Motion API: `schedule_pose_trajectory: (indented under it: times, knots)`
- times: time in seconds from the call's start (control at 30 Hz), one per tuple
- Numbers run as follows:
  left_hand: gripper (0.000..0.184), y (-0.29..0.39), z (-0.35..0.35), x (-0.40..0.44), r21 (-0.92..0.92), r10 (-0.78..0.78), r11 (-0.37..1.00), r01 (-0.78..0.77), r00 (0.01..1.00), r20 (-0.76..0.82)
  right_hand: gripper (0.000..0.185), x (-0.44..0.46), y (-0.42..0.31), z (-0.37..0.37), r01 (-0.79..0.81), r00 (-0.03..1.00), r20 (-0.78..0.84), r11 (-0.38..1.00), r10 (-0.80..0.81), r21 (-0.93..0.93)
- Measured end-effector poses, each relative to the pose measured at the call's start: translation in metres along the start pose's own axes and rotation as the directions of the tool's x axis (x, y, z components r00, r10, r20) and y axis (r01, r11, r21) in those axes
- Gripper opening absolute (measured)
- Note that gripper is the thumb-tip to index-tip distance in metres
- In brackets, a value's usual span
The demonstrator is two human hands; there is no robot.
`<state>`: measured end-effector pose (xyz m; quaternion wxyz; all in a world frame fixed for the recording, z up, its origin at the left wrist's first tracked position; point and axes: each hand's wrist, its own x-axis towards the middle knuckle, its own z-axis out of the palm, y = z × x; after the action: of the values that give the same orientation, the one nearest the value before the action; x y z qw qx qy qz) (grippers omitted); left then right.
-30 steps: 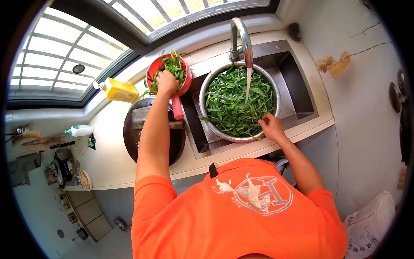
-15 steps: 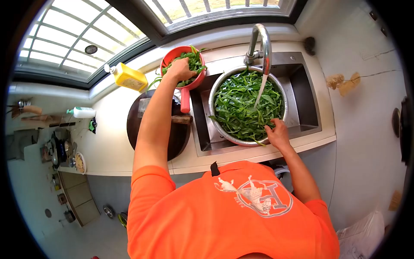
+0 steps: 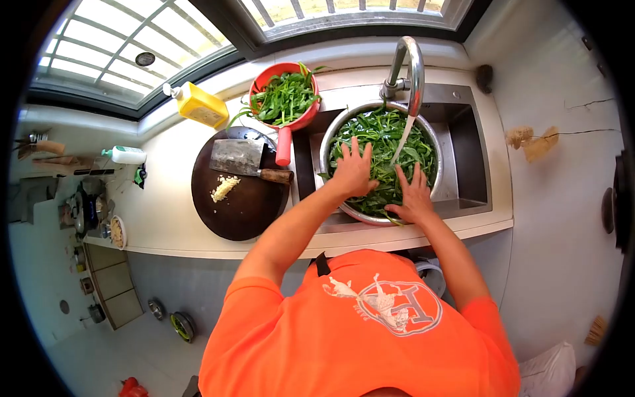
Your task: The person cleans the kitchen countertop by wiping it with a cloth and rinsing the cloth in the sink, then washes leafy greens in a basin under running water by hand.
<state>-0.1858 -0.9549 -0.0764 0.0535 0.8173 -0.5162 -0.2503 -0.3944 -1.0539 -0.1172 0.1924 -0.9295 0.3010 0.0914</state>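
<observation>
Green leafy vegetables (image 3: 370,149) fill a round metal basin (image 3: 324,155) standing in the sink. My left hand (image 3: 354,173) lies on the leaves at the basin's left, fingers spread. At the lower right of the basin, my right hand (image 3: 413,197) touches the leaves with its fingers apart. Water runs from the faucet (image 3: 415,73) into the basin between and beyond my hands. A red colander (image 3: 311,119) with a long handle, to the left of the sink, holds more of the cut greens (image 3: 286,98).
A round dark cutting board (image 3: 245,215) carries a cleaver (image 3: 238,157) and a small heap of chopped pale bits (image 3: 225,187). Behind it stands a yellow pump bottle (image 3: 202,107). A white bottle (image 3: 127,155) is farther left. The steel sink (image 3: 473,142) surrounds the basin.
My left hand has left the greens in the colander and moved right onto those in the basin, uncovering the cleaver and chopped bits. My right hand's fingers have spread over the leaves.
</observation>
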Motion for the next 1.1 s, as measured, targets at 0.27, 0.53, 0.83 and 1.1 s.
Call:
schedule_pose_trajectory:
  times: [0.27,0.53,0.83,1.1]
  knots:
    - [0.083,-0.032,0.126,0.049,0.208,-0.087,0.974,0.090,0.996,-0.023,0.092,0.065,0.018,0.071,0.021,0.961,0.263,0.927,0.084,-0.375]
    - [0.036,-0.008,0.055,0.049,-0.265,-0.009,0.963,-0.049,0.977,-0.215,0.031,0.075,0.007,0.014,-0.095,0.979,-0.140,0.935,0.151,0.342]
    - [0.026,0.040,-0.080,-0.023,-0.345,0.131,0.848,-0.403,0.789,-0.600,0.030,0.005,-0.039,-0.134,0.225,0.891,-0.441,0.743,0.104,0.630]
    - [0.047,0.000,0.010,0.006,-0.323,0.095,0.908,-0.267,0.881,-0.463,0.037,0.059,0.031,-0.022,0.137,0.938,-0.345,0.867,0.043,0.480]
